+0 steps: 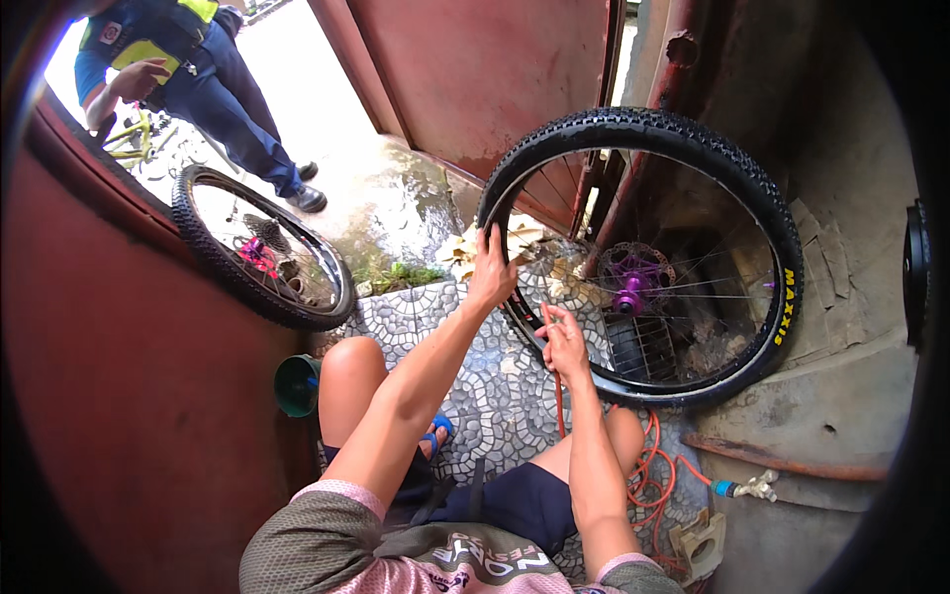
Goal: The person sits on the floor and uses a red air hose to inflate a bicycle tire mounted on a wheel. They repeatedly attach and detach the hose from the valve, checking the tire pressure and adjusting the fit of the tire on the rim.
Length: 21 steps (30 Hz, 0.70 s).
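An upright bicycle wheel point(641, 129) with a black knobby tire and a purple hub point(629, 295) stands in front of me. My left hand point(491, 272) grips its left side at the tire. My right hand point(562, 342) is closed on a thin orange hose point(559, 401) beside the lower left rim. The hose's loose loops lie by my right knee and run to a tap fitting point(756, 487) with a blue connector. What exactly the hose's tip touches is too small to tell.
A second wheel point(332, 307) with a cassette leans at the left by the doorway. Beyond it stands a person point(228, 99) near a yellow-green bike frame point(134, 134). A green bucket point(295, 386) sits by my left knee; red metal walls point(119, 376) and flattened cardboard point(821, 277) flank me.
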Tool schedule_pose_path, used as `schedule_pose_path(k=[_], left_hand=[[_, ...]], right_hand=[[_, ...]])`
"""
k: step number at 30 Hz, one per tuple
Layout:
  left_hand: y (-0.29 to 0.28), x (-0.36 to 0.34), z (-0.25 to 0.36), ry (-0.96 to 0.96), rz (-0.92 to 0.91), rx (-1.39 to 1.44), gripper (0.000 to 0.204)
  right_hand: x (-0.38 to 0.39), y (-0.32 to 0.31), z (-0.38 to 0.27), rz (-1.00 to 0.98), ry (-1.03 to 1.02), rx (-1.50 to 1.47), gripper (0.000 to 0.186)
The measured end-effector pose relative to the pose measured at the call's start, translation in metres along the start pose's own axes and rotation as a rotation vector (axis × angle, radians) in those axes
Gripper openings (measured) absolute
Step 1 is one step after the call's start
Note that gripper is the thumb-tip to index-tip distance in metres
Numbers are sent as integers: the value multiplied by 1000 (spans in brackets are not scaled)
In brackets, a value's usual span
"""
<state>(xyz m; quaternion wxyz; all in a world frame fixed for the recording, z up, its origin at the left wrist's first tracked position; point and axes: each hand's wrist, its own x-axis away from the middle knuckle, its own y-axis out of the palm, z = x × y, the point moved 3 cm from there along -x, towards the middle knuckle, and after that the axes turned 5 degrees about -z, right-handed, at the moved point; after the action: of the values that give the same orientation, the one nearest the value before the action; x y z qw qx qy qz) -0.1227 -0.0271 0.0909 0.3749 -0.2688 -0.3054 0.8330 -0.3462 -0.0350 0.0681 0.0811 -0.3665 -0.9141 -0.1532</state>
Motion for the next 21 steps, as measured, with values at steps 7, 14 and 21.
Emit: schedule_pose_path(k=[7, 14, 21], left_hand=[[36, 59, -104, -460, -432, 113, 32], [50, 26, -78, -291, -418, 134, 41], [3, -33, -67, -422, -848, -10, 83]], right_hand=[[21, 67, 7, -150, 171, -64, 38], [5, 85, -4, 0, -51, -2, 34], [-10, 99, -100, 138, -307, -14, 40]])
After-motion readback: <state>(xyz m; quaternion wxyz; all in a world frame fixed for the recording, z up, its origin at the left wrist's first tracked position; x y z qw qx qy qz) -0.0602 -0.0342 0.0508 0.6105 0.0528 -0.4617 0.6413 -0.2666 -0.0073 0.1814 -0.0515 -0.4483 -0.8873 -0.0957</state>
